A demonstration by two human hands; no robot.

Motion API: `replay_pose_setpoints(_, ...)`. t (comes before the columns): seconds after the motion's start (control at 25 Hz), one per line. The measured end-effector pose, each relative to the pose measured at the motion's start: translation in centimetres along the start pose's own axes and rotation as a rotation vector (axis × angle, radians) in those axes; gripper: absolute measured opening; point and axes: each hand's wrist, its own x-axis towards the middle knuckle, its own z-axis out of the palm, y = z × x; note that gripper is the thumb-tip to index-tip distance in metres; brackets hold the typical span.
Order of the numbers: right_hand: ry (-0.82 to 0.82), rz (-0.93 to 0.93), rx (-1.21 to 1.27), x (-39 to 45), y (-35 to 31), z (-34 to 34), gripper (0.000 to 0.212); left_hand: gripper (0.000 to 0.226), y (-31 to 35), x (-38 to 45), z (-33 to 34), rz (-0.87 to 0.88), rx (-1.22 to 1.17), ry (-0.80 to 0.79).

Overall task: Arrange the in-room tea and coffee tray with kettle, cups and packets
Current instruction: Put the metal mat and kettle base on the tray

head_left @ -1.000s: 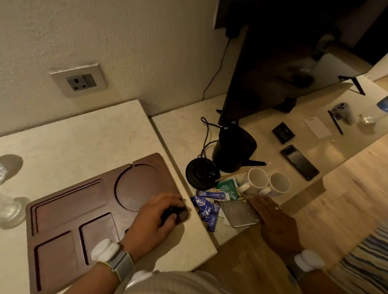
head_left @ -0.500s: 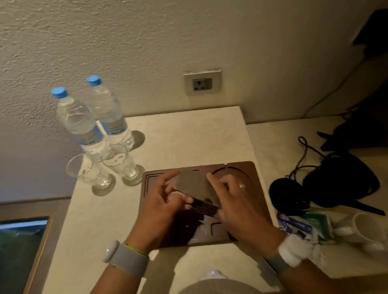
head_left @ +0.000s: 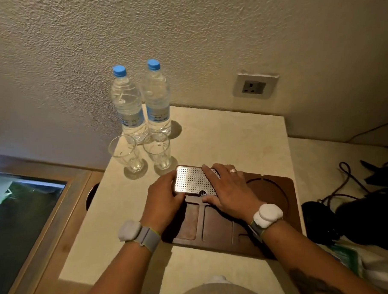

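A dark wooden tray [head_left: 216,228] with recessed compartments and a round hollow lies on the cream counter. Both hands hold a perforated metal plate [head_left: 191,180] flat over the tray's far left compartment. My left hand [head_left: 163,198] grips its left edge. My right hand [head_left: 229,188] covers its right side, fingers on top and thumb at the near edge. The black kettle base [head_left: 315,213] and the dark kettle [head_left: 369,214] sit to the right, dim and partly cut off. A green packet [head_left: 344,255] shows at the lower right.
Two water bottles [head_left: 142,102] with blue caps and two empty glasses [head_left: 144,153] stand just beyond the tray's far left corner. A wall socket [head_left: 253,87] is above the counter. A black cable [head_left: 345,178] loops at the right. The counter drops off at the left.
One second ago my right hand reached for the metal plate on the lower counter. Now both hands hold the plate flat and low over the tray's far left. The view has swung left.
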Motion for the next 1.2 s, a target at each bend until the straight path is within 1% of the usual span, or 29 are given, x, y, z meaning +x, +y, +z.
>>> replay_pose_setpoints(0.08,0.025,0.034,0.011,-0.1,-0.3,0.6,0.087,0.059,-0.3,0.1,0.5,0.034,0.128,0.018)
replay_pose_setpoints(0.16,0.054,0.058,0.042,-0.6,-0.4,1.2,0.082,0.049,-0.5,-0.3,0.9,0.072,0.23,0.014)
replay_pose_setpoints(0.24,0.057,0.059,0.048,-1.0,-0.4,1.4,0.079,0.036,-0.6,-0.7,1.2,0.109,0.254,0.032)
replay_pose_setpoints(0.36,0.03,0.091,0.011,-1.0,-0.9,1.5,0.075,0.025,-0.7,-0.8,1.7,0.145,0.274,0.061)
replay_pose_setpoints(0.48,0.047,0.131,-0.033,-1.5,-1.8,1.9,0.069,0.025,-1.2,-1.0,2.1,0.19,0.324,0.116)
replay_pose_setpoints(0.56,0.003,0.146,0.038,-1.2,-1.8,2.0,0.068,0.03,-1.5,-0.9,2.1,0.19,0.288,0.122)
replay_pose_setpoints(0.64,-0.028,0.141,0.112,-0.7,-1.6,1.8,0.068,0.03,-2.2,-0.5,1.8,0.136,0.198,0.114)
replay_pose_setpoints(0.76,-0.056,0.094,0.247,-0.4,0.4,0.8,0.076,0.037,-2.8,0.0,1.2,-0.042,-0.03,0.091)
replay_pose_setpoints(0.84,-0.06,0.097,0.296,-1.1,2.1,0.3,0.086,0.043,-2.8,0.0,1.1,-0.129,-0.09,0.055)
replay_pose_setpoints(0.96,-0.013,0.148,0.311,-1.8,3.4,0.5,0.093,0.049,-2.8,-0.2,1.0,-0.178,-0.135,0.031)
replay_pose_setpoints(1.08,-0.024,0.123,0.286,-1.3,3.6,0.9,0.09,0.048,-2.5,0.0,1.4,-0.223,-0.182,0.032)
replay_pose_setpoints(1.2,-0.014,0.12,0.161,-1.1,3.4,1.6,0.079,0.048,-2.3,0.6,2.2,-0.225,-0.137,0.055)
